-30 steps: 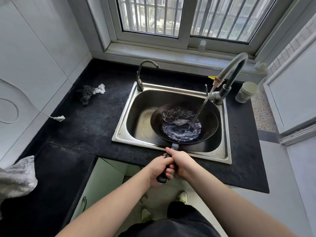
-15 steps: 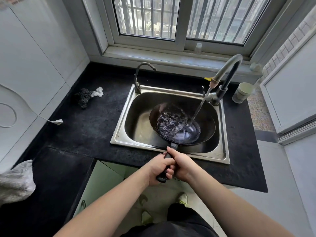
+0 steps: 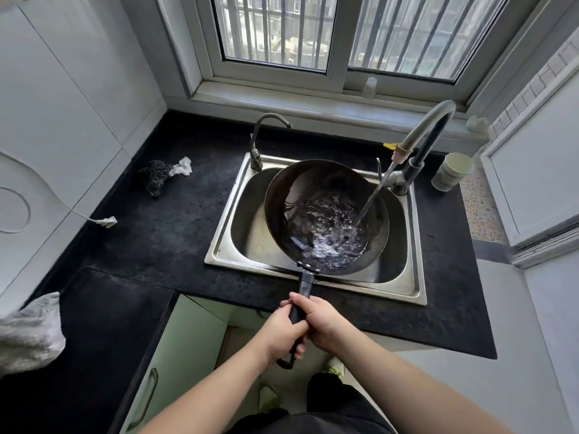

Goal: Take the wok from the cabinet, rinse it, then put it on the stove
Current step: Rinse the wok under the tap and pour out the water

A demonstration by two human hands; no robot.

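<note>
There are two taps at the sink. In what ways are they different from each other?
The small tap stands at the back left corner of the sink; the large tap stands at the back right corner. The large tap is taller and thicker, with a wider arch. Water runs from the large tap into the wok; no water shows at the small tap. Both have a curved gooseneck shape.

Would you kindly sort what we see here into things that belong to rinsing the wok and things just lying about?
In use:
wok, tilted over the sink
running tap
left hand and right hand, both gripping the handle

Lying about:
steel scourer
white rag
cup
small second tap
loose plug
</note>
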